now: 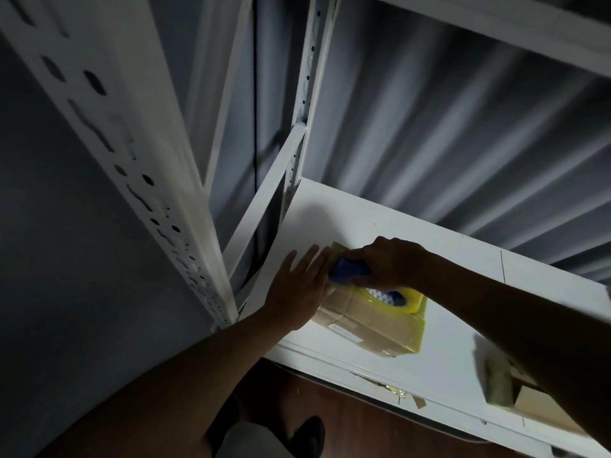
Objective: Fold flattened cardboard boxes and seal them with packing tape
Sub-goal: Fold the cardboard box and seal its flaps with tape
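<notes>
A small folded cardboard box [367,320] lies on the white shelf board [463,269], with yellowish clear tape along its right end and far edge. My left hand [299,285] lies flat with straight fingers against the box's left end. My right hand [388,264] grips the blue handle of a tape dispenser [350,271] on top of the box. The dispenser's roll of clear yellowish tape [396,297] rests on the box's top face.
White perforated rack uprights [132,153] and a diagonal brace [264,200] stand at the left. Corrugated metal wall behind. More cardboard [542,408] and a blurred pale object [496,378] lie at the shelf's right front. Tape scraps hang on the front edge [396,390]. Dark floor below.
</notes>
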